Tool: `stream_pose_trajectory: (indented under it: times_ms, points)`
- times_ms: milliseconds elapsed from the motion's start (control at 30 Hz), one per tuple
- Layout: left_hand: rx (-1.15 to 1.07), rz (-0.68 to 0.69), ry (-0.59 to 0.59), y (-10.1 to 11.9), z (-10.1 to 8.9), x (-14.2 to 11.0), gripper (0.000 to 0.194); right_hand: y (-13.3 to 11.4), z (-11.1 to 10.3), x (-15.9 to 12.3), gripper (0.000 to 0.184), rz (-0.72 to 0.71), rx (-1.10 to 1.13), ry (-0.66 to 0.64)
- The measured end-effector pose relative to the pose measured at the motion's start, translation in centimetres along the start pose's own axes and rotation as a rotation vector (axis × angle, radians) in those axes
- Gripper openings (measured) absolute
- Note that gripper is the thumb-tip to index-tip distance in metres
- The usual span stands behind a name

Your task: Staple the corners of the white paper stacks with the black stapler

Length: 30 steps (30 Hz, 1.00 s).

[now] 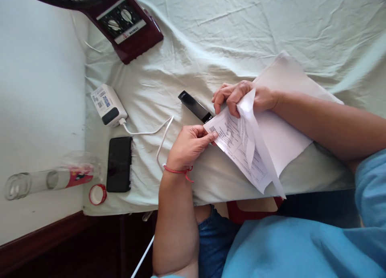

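Observation:
Printed paper sheets [229,139] with a small square code at one corner lie near the table's front edge. Thumb and fingers of my left hand [193,143] pinch that corner. My right hand [241,96], fingers curled, grips the upper edge of the sheets, where a lifted leaf stands bent and creased. White paper [286,125] spreads beneath my right forearm. Just beyond the pinched corner lies a narrow, glossy black object [194,105], which looks like a stapler; its near end reaches the paper. A red cord bracelet circles my left wrist.
On the left are a white power bank [108,103] with a plugged-in white cable [144,132], a black phone [119,164], a red-rimmed lid [97,194] and a clear glass bottle [51,179]. A dark red fan base [129,25] stands farther back on the wrinkled pale green cloth [211,37].

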<state>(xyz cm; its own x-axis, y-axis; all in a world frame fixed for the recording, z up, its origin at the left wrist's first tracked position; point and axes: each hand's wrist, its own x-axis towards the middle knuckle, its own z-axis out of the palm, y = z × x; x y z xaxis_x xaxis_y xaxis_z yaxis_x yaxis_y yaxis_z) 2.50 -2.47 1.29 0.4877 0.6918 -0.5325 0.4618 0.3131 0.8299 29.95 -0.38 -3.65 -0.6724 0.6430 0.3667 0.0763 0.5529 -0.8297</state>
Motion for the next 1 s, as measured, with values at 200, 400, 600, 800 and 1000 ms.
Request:
stream_pose_trajectory:
  times_ms: [200,400,600,800,1000]
  points:
    - [-0.008,-0.007,0.012,0.1,0.1,0.0,0.055,-0.2,0.0,0.1,0.075,-0.021,0.046,-0.007]
    - [-0.002,0.010,-0.003,0.1,0.2,0.0,0.055,0.0,0.2,-0.3,0.054,0.060,0.144,0.004]
    - [0.012,0.038,0.002,-0.2,0.1,0.1,0.058,-0.1,0.2,-0.4,0.042,0.138,0.119,-0.031]
    - [-0.015,0.077,0.032,-0.4,0.1,0.1,0.062,-0.5,0.1,-0.3,0.047,0.112,0.081,-0.023]
    - [-0.025,0.074,0.023,-0.7,0.0,0.1,0.053,-0.9,0.2,-0.2,0.055,0.131,0.145,-0.003]
